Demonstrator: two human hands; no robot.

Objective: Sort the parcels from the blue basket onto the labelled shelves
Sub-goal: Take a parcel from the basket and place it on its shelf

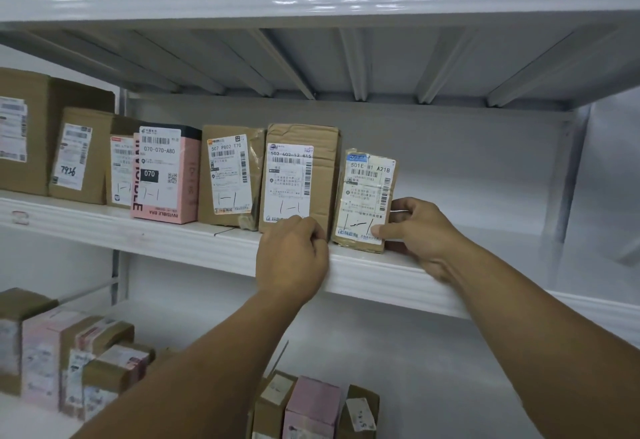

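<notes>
A small brown parcel (pixel 366 196) labelled 501E stands upright at the right end of a row on the middle shelf (pixel 173 236). My right hand (pixel 420 231) grips its right side, thumb on the front label and fingers behind. My left hand (pixel 292 257) has its fingers curled at the lower right corner of the tall brown parcel (pixel 301 175) labelled 502, in the gap between the two parcels; its fingertips are hidden. The blue basket is not in view.
Left of these stand another brown parcel (pixel 232 175), a pink box (pixel 166 175) and several larger cartons (pixel 24 134). To the right of the small parcel the shelf is bare up to a post (pixel 568 175). The lower shelf holds several parcels (pixel 79 362).
</notes>
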